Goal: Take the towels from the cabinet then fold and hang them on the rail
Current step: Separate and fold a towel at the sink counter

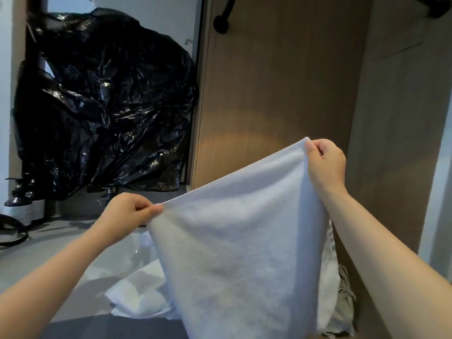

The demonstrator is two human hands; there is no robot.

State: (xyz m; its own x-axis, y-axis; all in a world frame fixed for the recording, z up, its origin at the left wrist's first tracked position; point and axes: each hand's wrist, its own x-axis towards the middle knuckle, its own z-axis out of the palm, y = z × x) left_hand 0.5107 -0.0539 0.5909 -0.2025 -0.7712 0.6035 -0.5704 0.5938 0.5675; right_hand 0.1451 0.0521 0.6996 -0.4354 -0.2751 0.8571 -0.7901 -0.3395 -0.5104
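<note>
A white towel (239,243) hangs spread out in front of me, held up by its top edge. My left hand (129,215) pinches the towel's left corner, low and left of centre. Higher up, my right hand (325,165) pinches the right corner, so the top edge slants upward to the right. More white cloth (137,297) lies crumpled on the grey counter (49,260) beneath the hanging towel, partly hidden by it. A black rail bracket (221,23) is fixed to the wooden panel (281,94) at the top; the rail itself runs out of view.
A large black plastic sheet (105,101) covers the wall area at the left. Dark pump bottles (19,196) stand on the counter at the far left, with a black cord (12,231) beside them. A second black fitting (437,6) shows at the top right corner.
</note>
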